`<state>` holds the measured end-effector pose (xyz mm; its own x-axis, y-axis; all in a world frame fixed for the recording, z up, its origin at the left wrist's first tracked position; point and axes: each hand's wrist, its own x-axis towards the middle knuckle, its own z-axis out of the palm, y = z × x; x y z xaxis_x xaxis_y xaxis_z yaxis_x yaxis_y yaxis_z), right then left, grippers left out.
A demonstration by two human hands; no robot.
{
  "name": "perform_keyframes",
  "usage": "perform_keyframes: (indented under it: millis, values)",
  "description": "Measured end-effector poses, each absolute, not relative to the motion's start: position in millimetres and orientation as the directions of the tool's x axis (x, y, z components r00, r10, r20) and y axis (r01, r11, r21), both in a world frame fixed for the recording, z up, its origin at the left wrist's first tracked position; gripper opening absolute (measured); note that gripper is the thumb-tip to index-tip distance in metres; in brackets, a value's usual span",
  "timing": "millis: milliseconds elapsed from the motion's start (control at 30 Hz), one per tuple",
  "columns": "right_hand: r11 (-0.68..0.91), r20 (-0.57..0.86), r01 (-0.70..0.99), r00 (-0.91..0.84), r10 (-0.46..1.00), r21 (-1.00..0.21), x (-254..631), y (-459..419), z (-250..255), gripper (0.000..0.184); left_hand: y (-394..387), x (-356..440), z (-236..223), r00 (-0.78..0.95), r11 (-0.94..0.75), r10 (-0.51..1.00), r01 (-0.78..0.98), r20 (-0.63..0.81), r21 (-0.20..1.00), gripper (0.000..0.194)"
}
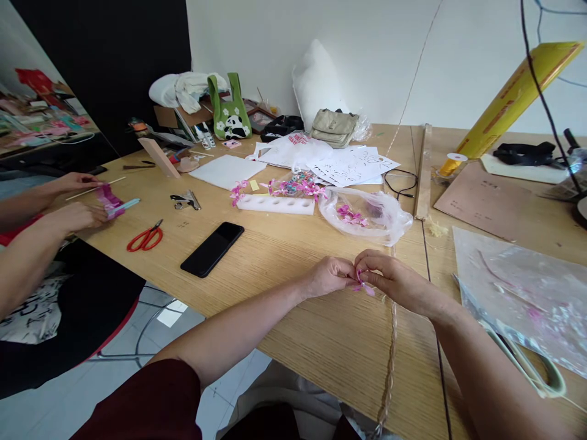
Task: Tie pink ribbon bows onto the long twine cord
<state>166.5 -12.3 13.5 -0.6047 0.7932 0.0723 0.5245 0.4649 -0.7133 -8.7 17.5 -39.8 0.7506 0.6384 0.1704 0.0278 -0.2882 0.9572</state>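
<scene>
My left hand (331, 276) is closed in a pinch on a small pink ribbon flower (365, 288). My right hand (395, 282) pinches the same flower from the other side, its thumb and forefinger meeting around a pink loop. Both hands are just above the table, near a twisted cord (393, 342) that runs down to the table's front edge. Beyond them lies a clear plastic bag (387, 223) with more pink flowers (352, 215) in it. A white foam block (275, 205) with holes stands beside the bag, with a pile of pink and teal flowers (298, 183) behind it.
A black phone (212, 249) and red-handled scissors (145, 237) lie to the left. At far left a co-worker's hands (82, 208) hold purple knitting (109, 200) on needles. Pale-green-handled scissors (527, 360) rest by a plastic sheet (527, 287) at right. A yellow roll (518, 101) leans behind.
</scene>
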Motion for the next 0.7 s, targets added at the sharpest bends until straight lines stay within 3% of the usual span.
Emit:
perform_keyframes:
  millis: [133,300,433,600,700]
  values:
    - [0.381,0.069,0.481,-0.548,0.833,-0.790,166.3,-14.3,10.6,0.016,16.4,-10.7,-35.8,0.755,-0.261,0.635,0.006,0.167,0.965,0.030]
    - [0.294,0.208,0.487,-0.224,0.952,-0.822,173.5,-13.4,2.6,0.019,17.2,-12.7,-37.1,0.668,-0.247,0.717,-0.026,0.200,0.969,0.027]
    - [0.216,0.207,0.427,-0.069,0.976,-0.878,175.5,-15.4,-0.1,0.021,19.4,-14.3,-42.2,0.595,-0.234,0.773,-0.054,0.220,0.971,0.027]
    - [0.404,0.354,0.466,-0.194,0.915,-0.787,166.0,-22.9,8.3,0.018,19.2,-12.4,-44.4,0.603,-0.182,0.776,-0.068,0.185,0.981,0.027]
    - [0.456,0.306,0.508,-0.354,0.884,-0.731,161.9,-23.8,12.7,0.014,17.9,-10.2,-41.5,0.635,-0.134,0.755,-0.097,0.164,0.986,0.027]
